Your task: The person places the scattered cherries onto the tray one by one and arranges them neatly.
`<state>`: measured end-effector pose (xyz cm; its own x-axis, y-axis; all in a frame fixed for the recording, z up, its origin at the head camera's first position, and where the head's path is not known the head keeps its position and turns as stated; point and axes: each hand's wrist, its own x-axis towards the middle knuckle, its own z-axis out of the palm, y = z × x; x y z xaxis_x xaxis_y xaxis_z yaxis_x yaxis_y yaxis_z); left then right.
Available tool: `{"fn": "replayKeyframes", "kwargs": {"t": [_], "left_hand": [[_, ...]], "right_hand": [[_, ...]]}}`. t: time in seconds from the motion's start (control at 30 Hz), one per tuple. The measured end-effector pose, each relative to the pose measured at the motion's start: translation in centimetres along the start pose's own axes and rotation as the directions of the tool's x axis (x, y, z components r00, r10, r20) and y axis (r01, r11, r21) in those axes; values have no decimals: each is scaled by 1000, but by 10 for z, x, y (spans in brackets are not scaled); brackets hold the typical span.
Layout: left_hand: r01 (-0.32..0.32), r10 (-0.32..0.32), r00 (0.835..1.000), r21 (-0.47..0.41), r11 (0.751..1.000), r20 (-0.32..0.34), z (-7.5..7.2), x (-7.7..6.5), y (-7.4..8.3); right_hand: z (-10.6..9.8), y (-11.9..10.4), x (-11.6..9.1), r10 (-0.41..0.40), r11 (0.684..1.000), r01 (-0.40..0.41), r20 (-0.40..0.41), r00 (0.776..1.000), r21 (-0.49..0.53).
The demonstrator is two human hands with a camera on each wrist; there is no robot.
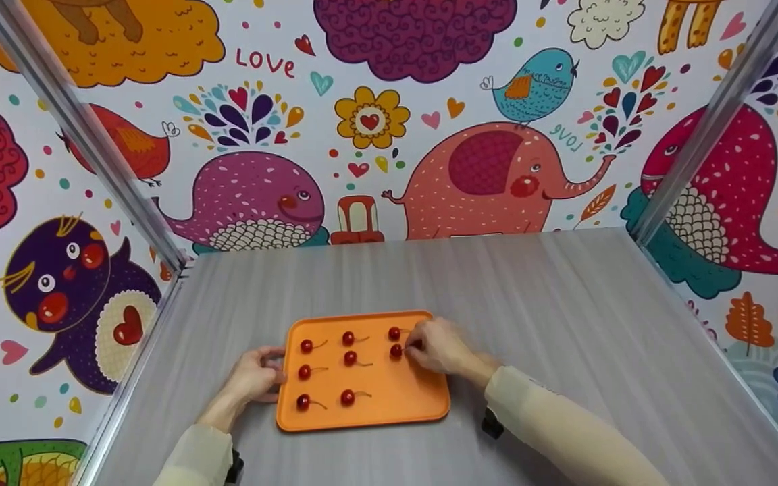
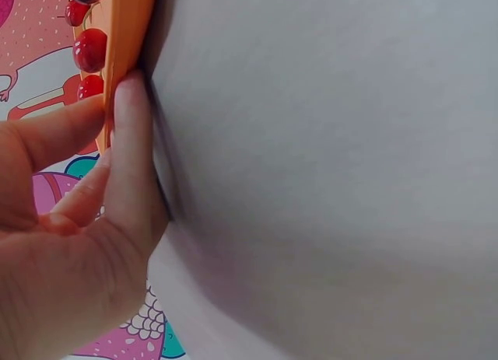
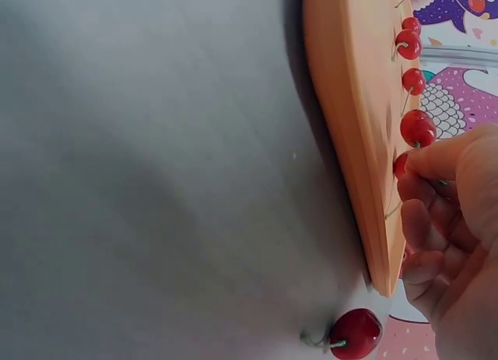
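An orange tray (image 1: 375, 412) lies on the table, holding several red cherries with thin stems in rough columns. My left hand (image 1: 254, 375) is at the tray's left edge; in the left wrist view its fingers (image 2: 133, 134) hold the rim. Over the tray's far right part, my right hand (image 1: 439, 345) pinches the stem of a cherry (image 1: 396, 351). That cherry (image 3: 419, 128) shows just above the fingertips in the right wrist view. Another cherry (image 1: 394, 333) sits right behind it, partly beside the hand.
A loose cherry (image 3: 356, 334) lies on the table off the tray, seen only in the right wrist view. The grey table (image 1: 537, 290) is bordered by metal posts (image 1: 713, 121) and patterned walls (image 1: 443, 101).
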<state>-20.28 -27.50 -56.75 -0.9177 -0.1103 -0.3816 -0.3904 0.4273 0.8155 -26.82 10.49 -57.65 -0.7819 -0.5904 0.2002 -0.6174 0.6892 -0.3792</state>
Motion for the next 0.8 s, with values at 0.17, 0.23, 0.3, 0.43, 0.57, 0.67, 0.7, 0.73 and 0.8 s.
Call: {"fn": "replayKeyframes", "kwargs": {"t": [0.17,0.23,0.3,0.43,0.57,0.67,0.7,0.73,0.8], "left_hand": [[-7,7,1000,0,1000,2,0,0,0],[-5,5,1000,1,1000,1,0,0,0],[-4,4,1000,-4,1000,1,0,1,1],[-5,5,1000,-12,1000,2,0,1,2],[-14,14,1000,-12,1000,6,0,2,2],[-14,14,1000,-8,1000,5,0,1,2],[-14,14,1000,-7,1000,4,0,1,2],[-10,10,1000,-6,1000,2,0,0,2],[-9,9,1000,-2,1000,4,0,0,2]], "right_hand": [[2,-1,2,-21,1000,21,44,999,10],[2,-1,2,-21,1000,20,60,998,24],[3,-2,3,-24,999,22,66,998,29],[4,-1,2,-48,999,48,65,997,9],[3,1,1,-67,998,67,66,996,-6],[3,3,1,-65,998,66,68,996,-3],[3,3,1,-64,998,65,69,996,-3],[3,3,1,-64,998,64,70,995,-2],[2,3,1,-62,998,63,73,995,-3]]}}
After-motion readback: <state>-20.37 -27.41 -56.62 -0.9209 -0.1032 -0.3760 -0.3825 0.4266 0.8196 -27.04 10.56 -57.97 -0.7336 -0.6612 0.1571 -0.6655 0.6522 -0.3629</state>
